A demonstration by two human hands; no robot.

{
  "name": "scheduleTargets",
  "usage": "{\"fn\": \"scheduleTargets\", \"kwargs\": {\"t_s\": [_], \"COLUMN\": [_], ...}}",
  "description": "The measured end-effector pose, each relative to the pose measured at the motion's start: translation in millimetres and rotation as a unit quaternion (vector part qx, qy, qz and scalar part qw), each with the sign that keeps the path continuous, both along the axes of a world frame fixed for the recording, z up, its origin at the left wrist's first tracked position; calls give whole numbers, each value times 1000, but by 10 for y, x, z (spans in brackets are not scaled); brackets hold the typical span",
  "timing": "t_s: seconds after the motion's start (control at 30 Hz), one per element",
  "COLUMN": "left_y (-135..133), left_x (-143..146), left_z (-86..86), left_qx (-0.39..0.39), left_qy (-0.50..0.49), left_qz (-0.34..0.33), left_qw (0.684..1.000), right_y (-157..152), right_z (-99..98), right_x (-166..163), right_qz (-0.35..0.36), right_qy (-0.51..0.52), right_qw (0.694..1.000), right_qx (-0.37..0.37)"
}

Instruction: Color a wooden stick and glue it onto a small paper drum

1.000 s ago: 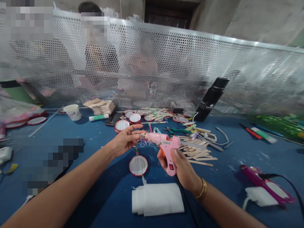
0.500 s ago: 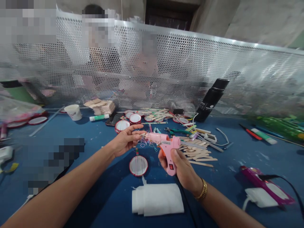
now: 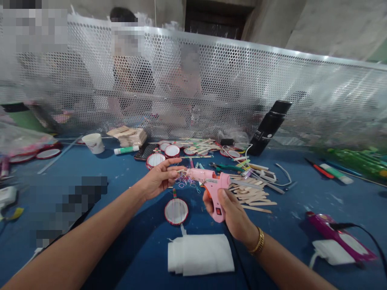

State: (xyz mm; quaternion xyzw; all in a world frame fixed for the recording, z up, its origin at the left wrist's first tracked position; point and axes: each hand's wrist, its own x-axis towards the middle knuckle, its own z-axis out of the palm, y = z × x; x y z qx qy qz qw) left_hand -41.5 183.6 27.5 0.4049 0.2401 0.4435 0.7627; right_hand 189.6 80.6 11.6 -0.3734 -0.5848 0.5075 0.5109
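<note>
My right hand (image 3: 231,213) grips the handle of a pink glue gun (image 3: 211,185), whose nozzle points left. My left hand (image 3: 160,177) pinches something small at the nozzle tip; I cannot make out what it is. Below the two hands a small round mirror with a red rim (image 3: 176,211) lies flat on the blue table (image 3: 127,241). A folded white cloth (image 3: 200,254) lies in front of it. To the right of the gun lies a heap of wooden craft sticks (image 3: 250,193).
More red-rimmed mirrors (image 3: 163,155), a glue stick (image 3: 125,150), a white cup (image 3: 93,142), pliers (image 3: 225,166) and a black bottle (image 3: 269,125) lie further back. A purple tool (image 3: 338,235) with a cable lies right. A perforated metal screen (image 3: 211,80) crosses the back; people sit behind it.
The hands and the glue gun have hardly moved; only the view has shifted slightly.
</note>
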Motion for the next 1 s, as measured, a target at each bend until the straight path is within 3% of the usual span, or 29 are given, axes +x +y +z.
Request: {"fn": "scheduleTargets", "kwargs": {"t_s": [1.0], "left_y": [-11], "left_x": [2], "left_z": [35], "left_qx": [-6], "left_qy": [25], "left_qz": [25], "left_qw": [999], "right_y": [1], "right_z": [15], "right_x": [5], "right_qz": [2], "right_qy": [-7], "right_qw": [1000], "right_qx": [1]}}
